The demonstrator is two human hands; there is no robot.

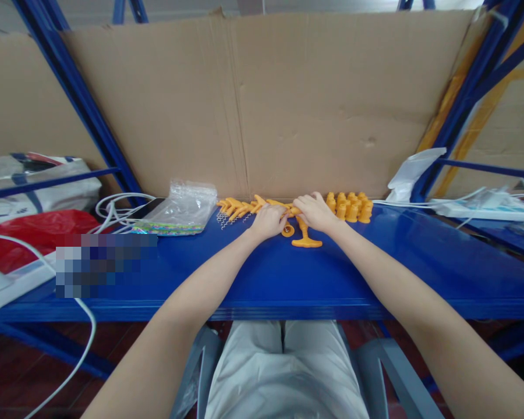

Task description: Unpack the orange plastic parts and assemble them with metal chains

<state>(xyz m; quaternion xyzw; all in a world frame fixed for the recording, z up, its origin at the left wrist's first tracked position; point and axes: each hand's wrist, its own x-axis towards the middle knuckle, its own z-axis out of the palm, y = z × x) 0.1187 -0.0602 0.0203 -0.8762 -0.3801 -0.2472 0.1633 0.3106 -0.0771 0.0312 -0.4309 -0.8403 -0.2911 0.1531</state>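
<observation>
at the back of the blue table [266, 285], left hand [268, 221] and right hand [313, 210] nearly meet, fingers of both closed on a small orange piece [294, 211], mostly hidden. orange handles [233, 209] with bare metal spirals [222, 220] bunched left, orange caps [353, 208] grouped right. t-shaped orange piece [306, 241] and round orange piece [288, 231] just in front. my guess: one underway, plenty of handles left; can't tell if any are finished.
</observation>
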